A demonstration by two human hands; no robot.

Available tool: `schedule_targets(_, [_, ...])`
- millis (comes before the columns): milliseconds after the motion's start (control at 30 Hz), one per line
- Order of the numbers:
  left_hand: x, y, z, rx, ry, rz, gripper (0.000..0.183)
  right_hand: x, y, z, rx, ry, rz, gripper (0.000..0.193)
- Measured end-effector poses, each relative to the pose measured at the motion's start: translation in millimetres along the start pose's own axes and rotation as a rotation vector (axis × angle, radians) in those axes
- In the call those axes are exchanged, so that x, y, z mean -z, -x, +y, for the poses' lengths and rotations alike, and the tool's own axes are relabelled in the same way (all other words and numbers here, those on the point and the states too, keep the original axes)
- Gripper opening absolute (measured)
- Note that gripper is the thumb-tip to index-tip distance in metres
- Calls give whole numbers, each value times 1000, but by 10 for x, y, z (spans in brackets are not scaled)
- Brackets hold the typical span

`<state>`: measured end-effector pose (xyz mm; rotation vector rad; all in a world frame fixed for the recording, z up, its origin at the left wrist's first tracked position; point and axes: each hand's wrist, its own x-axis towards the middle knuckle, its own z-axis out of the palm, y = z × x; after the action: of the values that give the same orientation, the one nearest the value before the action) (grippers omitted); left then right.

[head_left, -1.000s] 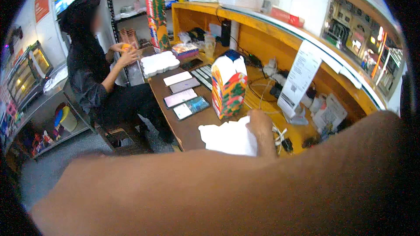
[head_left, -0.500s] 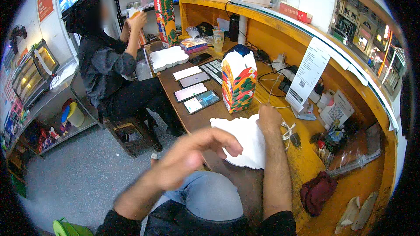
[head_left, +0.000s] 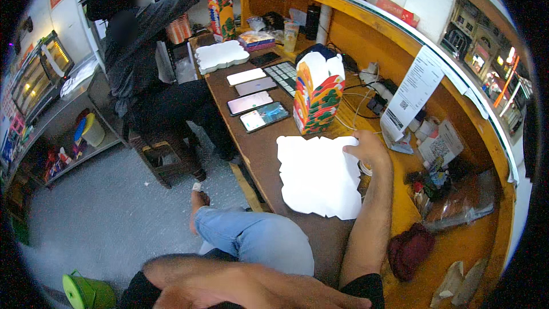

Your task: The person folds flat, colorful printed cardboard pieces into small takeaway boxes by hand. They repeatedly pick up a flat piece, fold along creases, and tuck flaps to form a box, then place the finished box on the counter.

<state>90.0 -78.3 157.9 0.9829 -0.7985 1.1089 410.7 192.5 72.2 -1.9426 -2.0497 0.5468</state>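
Observation:
A white flat carton blank [head_left: 320, 180] with a wavy, notched outline lies on the brown desk in front of me. My right hand [head_left: 370, 150] is closed on its far right corner, thumb on top and the other fingers mostly hidden. My left hand [head_left: 257, 286] is low at the picture's bottom edge, over my lap and apart from the blank. Motion blurs it, and its fingers cannot be made out clearly. Just beyond the blank stands a folded carton [head_left: 319, 97] with a red, orange and green pattern, its white flaps open on top.
Several phones [head_left: 264, 116] lie left of the carton, near a keyboard [head_left: 281, 77]. A stack of white blanks [head_left: 222, 56] sits farther off. A co-worker [head_left: 154, 51] sits at left, reaching to tall nested cartons [head_left: 221, 11]. A receipt [head_left: 413, 92] and cables are on the right.
My left hand has dropped from above the blank to the bottom edge. The blank now lies flatter and fully visible, its corner in my right hand. The co-worker's arm has risen toward the tall cartons.

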Motion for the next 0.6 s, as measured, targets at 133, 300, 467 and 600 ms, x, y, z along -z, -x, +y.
schedule_targets(133, [-73,-150,-76,73,73,15,130,424,411,-257,-20,-208,-10,29])
schedule_targets(300, [156,-235,-28,13,-66,1,120,687,687,-222,277,-462,167,22])
schedule_targets(467, [409,-235,576,729,-1208,52,99,972,1141,-969,283,-558,373,21])
schedule_targets(600, [594,-186,292,803,-1714,224,106,861,1322,-1446,446,-660,526,22])
